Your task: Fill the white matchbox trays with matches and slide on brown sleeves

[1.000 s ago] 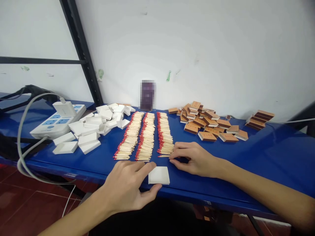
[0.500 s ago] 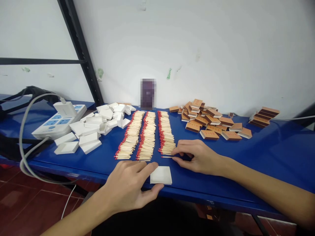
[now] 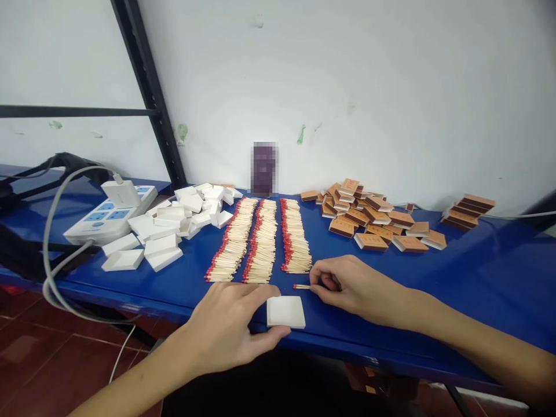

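My left hand (image 3: 237, 321) grips a white matchbox tray (image 3: 286, 312) at the front edge of the blue table, thumb on its near side and fingers at its far left corner. The tray lies flat, its hollow facing up, with no matches visible in it. Just beyond it on the right, my right hand (image 3: 343, 286) pinches matches (image 3: 301, 286) by their plain ends, the red heads pointing left. How many it holds I cannot make out. Three rows of red-headed matches (image 3: 297, 237) stretch away behind both hands.
White trays (image 3: 163, 231) lie heaped on the left beside a power strip (image 3: 108, 217) with a plugged-in charger and cable. Orange-brown matchbox sleeves (image 3: 371, 214) form a pile at the back right, with a small stack (image 3: 469, 211) farther right. A pixelated dark object (image 3: 264, 169) leans on the wall.
My right hand has drawn matches away from the near end of the right row, toward me and the tray. My left hand keeps its hold on the tray. The view has shifted slightly.
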Available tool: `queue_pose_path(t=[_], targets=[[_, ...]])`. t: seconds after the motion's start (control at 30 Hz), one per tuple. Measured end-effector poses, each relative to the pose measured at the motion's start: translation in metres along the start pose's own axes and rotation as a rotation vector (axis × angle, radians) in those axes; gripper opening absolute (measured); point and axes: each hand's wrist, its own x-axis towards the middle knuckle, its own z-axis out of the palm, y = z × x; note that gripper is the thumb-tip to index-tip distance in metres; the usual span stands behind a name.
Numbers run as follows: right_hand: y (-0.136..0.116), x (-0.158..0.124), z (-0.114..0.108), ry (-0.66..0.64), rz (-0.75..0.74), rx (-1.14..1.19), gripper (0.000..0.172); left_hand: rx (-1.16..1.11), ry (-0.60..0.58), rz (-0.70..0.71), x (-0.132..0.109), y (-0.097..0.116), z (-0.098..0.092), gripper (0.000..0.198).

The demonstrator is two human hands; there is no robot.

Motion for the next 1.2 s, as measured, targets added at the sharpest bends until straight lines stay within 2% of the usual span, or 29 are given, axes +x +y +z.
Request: queue_pose_path(t=[0.1,0.2,0.4,0.5,0.77,0.9,1.07,1.2], targets=[[-0.002,-0.003,-0.002,0.064,-0.045,-0.006,0.012,-0.026,-0.024,-0.058,0.002,0.000,-0.002,0.030],[-0.012,-0.005,0.000,0.154,-0.087,0.043,0.010,-0.055,0.000,-0.093,0.003,0.001,-0.001,0.029],[-0.029,-0.005,0.020,0.205,-0.250,0.032,0.010,-0.033,0.105,-0.040,0.002,-0.001,0.005,0.030],[-0.025,-0.003,0.023,0.255,-0.262,0.081,0.010,-0.045,0.095,-0.020,0.001,-0.003,0.006,0.027],[-0.004,-0.003,0.007,0.358,-0.342,0.055,0.008,-0.055,0.109,0.002,-0.001,-0.005,0.006,0.030],[-0.010,-0.006,0.009,0.310,-0.397,0.061,0.004,-0.033,0.112,0.025,0.000,-0.003,0.005,0.029],[-0.020,-0.002,0.023,0.242,-0.254,0.084,0.026,0.131,0.327,0.210,-0.002,-0.004,0.012,0.029],[-0.022,0.001,0.025,0.196,-0.203,0.061,0.030,0.149,0.310,0.232,-0.002,-0.006,0.014,0.030]])
